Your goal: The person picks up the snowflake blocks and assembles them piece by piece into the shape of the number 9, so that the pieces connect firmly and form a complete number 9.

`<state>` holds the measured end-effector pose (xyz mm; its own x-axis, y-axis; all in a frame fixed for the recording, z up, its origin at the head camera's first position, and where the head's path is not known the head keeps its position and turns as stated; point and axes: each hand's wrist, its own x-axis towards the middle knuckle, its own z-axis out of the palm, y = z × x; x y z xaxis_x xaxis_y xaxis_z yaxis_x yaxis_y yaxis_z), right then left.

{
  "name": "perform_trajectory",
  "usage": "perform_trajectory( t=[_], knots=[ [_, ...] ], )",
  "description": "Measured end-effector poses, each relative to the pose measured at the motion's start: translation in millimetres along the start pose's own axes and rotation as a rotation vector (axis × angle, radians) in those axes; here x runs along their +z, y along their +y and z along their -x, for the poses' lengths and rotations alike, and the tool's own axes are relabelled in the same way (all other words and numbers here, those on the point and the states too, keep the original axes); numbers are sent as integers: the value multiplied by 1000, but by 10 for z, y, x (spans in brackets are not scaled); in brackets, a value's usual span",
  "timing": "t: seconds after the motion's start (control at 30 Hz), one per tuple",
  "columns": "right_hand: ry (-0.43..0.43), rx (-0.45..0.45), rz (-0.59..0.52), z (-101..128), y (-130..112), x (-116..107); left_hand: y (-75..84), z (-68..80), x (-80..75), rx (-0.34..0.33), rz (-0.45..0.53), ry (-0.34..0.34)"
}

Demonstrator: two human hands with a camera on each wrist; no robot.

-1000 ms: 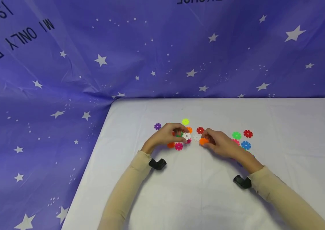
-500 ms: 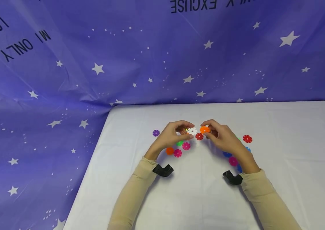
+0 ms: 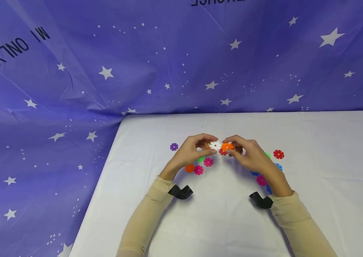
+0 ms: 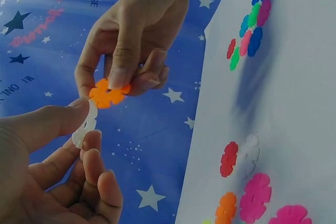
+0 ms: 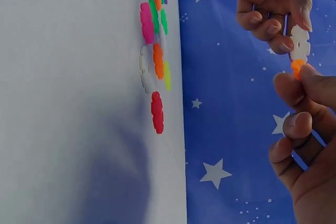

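Between thumb and fingers my left hand (image 3: 195,149) pinches a white notched plastic disc (image 3: 215,145), a snowflake-shaped linking piece. My right hand (image 3: 246,152) pinches an orange disc (image 3: 227,146) of the same kind. Both are held up above the table, edge to edge. In the left wrist view the orange disc (image 4: 107,94) meets the top of the white disc (image 4: 85,124), the two turned at different angles. The right wrist view has the white disc (image 5: 300,44) directly over the orange one (image 5: 297,68), whose lower part my right fingertips cover.
Loose discs lie in two groups on the white-covered table (image 3: 220,221): pink (image 3: 198,170), orange (image 3: 189,168) and purple (image 3: 174,146) ones on the left, red (image 3: 278,154) and blue ones on the right. A clear disc (image 4: 252,155) lies beside a red one (image 4: 229,159). A blue star-printed cloth (image 3: 181,57) hangs behind.
Both hands have lifted from low over the table and drawn together. The orange disc has moved left until its edge meets the white one.
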<state>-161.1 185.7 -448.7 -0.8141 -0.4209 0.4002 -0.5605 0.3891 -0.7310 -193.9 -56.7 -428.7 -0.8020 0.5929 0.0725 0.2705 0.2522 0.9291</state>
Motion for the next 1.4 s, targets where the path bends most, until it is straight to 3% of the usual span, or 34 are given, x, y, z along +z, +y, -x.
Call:
perform_trajectory(
  t=[0.23, 0.43, 0.7, 0.93, 1.1, 1.4],
  knots=[
    [5, -31, -25, 4, -8, 12, 17, 17, 55, -6, -9, 14],
    [22, -62, 19, -12, -26, 7, 46, 12, 66, -15, -21, 29],
    [71, -148, 101, -13, -10, 76, 45, 15, 103, -108, 25, 63],
    [85, -159, 87, -26, -26, 66, 28, -4, 131, -140, 103, 52],
    [64, -194, 122, -51, -45, 62, 39, -5, 125, -131, 81, 37],
    [83, -143, 73, -35, -17, 64, 49, -10, 102, -126, 82, 38]
  ],
)
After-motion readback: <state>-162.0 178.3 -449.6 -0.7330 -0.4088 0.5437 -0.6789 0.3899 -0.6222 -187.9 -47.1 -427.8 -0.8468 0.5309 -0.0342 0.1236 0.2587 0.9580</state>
